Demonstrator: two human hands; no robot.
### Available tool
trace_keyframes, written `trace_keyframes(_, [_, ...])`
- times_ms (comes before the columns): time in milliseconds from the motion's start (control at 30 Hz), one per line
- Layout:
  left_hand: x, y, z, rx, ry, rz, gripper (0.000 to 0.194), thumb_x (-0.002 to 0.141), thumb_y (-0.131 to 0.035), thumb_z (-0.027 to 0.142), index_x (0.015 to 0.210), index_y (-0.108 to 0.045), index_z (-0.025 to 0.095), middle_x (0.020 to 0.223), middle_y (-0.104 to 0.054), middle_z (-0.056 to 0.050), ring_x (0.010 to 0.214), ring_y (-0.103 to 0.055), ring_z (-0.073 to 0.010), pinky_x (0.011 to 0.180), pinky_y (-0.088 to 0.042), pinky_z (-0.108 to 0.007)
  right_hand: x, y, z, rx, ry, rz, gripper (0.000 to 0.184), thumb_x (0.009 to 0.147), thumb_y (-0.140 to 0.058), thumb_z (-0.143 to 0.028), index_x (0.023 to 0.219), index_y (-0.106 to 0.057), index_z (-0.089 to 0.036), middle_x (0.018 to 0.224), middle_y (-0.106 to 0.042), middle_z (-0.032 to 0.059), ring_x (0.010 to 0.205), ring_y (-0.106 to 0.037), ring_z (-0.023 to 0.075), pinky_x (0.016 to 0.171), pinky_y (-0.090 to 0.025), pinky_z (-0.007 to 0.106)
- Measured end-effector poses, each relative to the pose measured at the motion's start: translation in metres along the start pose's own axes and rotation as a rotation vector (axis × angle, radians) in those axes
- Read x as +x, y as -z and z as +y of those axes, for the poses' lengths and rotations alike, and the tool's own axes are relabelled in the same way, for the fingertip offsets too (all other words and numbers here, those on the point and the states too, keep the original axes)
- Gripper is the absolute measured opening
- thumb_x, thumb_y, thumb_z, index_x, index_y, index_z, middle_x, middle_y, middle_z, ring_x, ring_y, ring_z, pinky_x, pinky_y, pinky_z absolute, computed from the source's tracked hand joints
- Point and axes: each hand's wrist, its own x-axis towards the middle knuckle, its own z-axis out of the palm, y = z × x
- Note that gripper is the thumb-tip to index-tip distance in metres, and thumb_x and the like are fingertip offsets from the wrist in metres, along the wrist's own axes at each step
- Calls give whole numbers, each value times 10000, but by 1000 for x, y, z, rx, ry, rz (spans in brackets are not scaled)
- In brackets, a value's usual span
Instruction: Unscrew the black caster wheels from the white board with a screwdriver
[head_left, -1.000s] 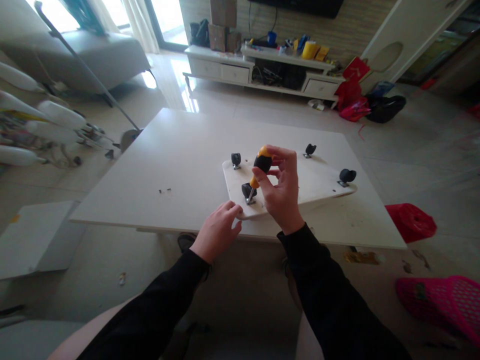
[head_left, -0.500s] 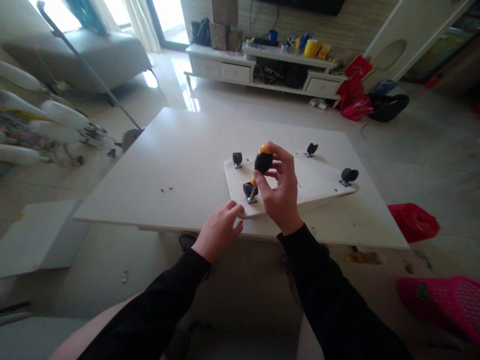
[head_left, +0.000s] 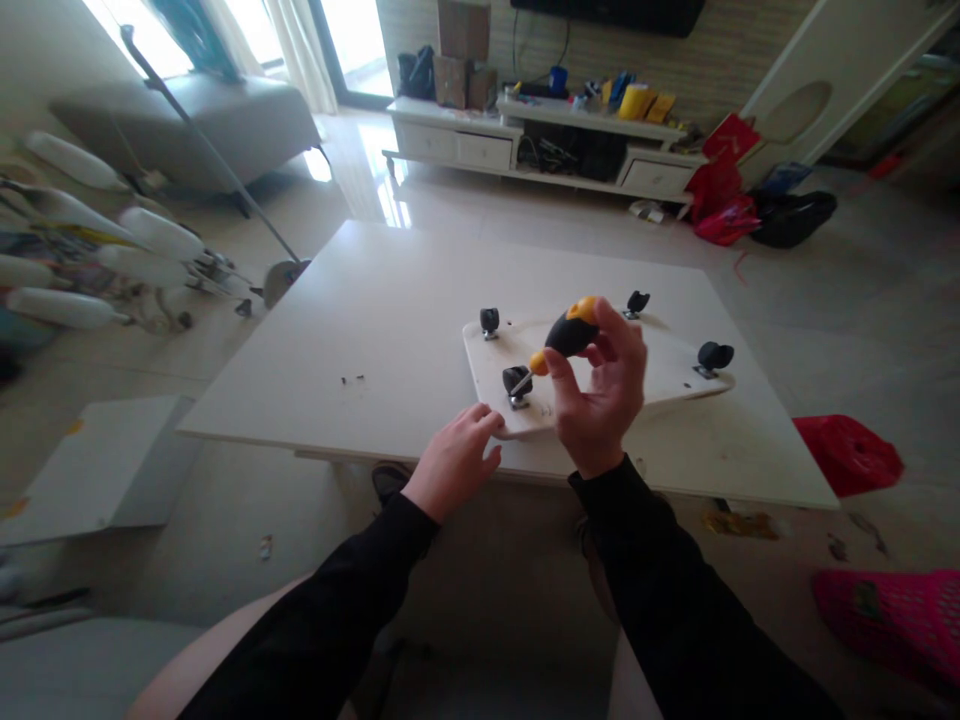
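A white board (head_left: 660, 372) lies on the white table (head_left: 300, 350), with several black casters on its upper face. My right hand (head_left: 600, 400) grips a screwdriver (head_left: 571, 334) with a yellow and black handle. Its shaft slants down to the left, and the tip is close to the near-left caster (head_left: 517, 382); whether it touches a screw I cannot tell. My left hand (head_left: 459, 455) pinches the board's near-left corner, fingers on top and thumb at the edge. Another caster (head_left: 489, 321) stands at the far-left corner.
Small dark screws (head_left: 352, 379) lie on the table's left part. A white box (head_left: 142, 460) is on the floor at left. Red plastic (head_left: 847, 455) and a pink basket (head_left: 892, 620) sit at right. Beyond the table stands a low TV cabinet (head_left: 480, 150).
The screwdriver has tilted from steep to a flatter slant, its handle swinging right with my right hand. My left hand keeps its place on the board's corner. The camera view has shifted slightly.
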Motion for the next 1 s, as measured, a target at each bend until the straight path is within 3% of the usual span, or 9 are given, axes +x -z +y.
trace_keyframes(100, [-1,0,-1,-1,-5,-2,222,930,-680,115,1110,-631,235,1266,-693,-92,1138,-708,-280,995,-602,-450,3,1,4,20,-70,117,635,936,-753,-317,1498,-497,-463,1368,-572,46,1229,-673,249,917,-692,447])
trace_keyframes(200, [-1,-1,-3,-3,-12,5,231,927,-684,115,1117,-637,237,1266,-698,-94,1140,-715,-279,995,-607,-449,4,4,7,-6,-161,144,604,948,-728,-371,1491,-470,-434,1426,-528,64,1195,-680,246,936,-692,469])
trace_keyframes(367, [1,2,-9,-36,-39,4,270,926,-680,125,1167,-669,248,1298,-716,-80,1145,-731,-264,992,-603,-418,-2,4,2,11,-175,170,617,921,-756,-310,1469,-490,-409,1412,-548,67,1124,-703,224,895,-705,439])
trace_keyframes(433, [5,9,-20,-31,2,55,262,934,-681,158,1179,-692,249,1299,-732,-75,1122,-741,-254,978,-594,-400,-7,3,-4,45,-170,162,632,889,-794,-255,1441,-521,-394,1384,-562,53,1129,-709,217,913,-706,435])
trace_keyframes(567, [15,37,-73,40,363,223,158,934,-676,217,1075,-747,217,1084,-801,-67,935,-763,-224,862,-574,-343,-20,1,-14,127,-179,82,671,838,-838,-134,1397,-566,-387,1290,-607,18,1133,-706,193,881,-699,368])
trace_keyframes(633, [14,55,-113,90,551,227,173,920,-671,213,1064,-767,205,999,-819,-60,856,-760,-218,833,-564,-327,-26,1,-18,130,-129,23,703,830,-838,-86,1407,-576,-391,1254,-627,13,1136,-694,186,876,-692,354])
trace_keyframes(733, [0,76,-177,237,723,258,257,914,-652,226,1124,-794,181,1060,-828,-93,941,-766,-259,895,-562,-347,-28,2,-24,92,-16,-64,729,843,-805,-28,1446,-575,-369,1238,-647,31,1131,-683,185,891,-686,371])
trace_keyframes(867, [-21,79,-230,347,712,259,460,933,-637,301,1353,-760,157,1263,-762,-145,1081,-742,-277,986,-558,-349,-25,5,-31,31,62,-127,688,873,-775,-19,1459,-573,-319,1210,-653,52,1109,-683,180,887,-673,367])
trace_keyframes(1000, [-23,64,-233,471,673,211,501,1002,-574,360,1463,-728,238,1460,-661,-158,1329,-607,-370,1070,-533,-474,-22,6,-31,12,60,-117,673,875,-778,-27,1444,-577,-323,1201,-651,43,1096,-682,176,882,-667,369])
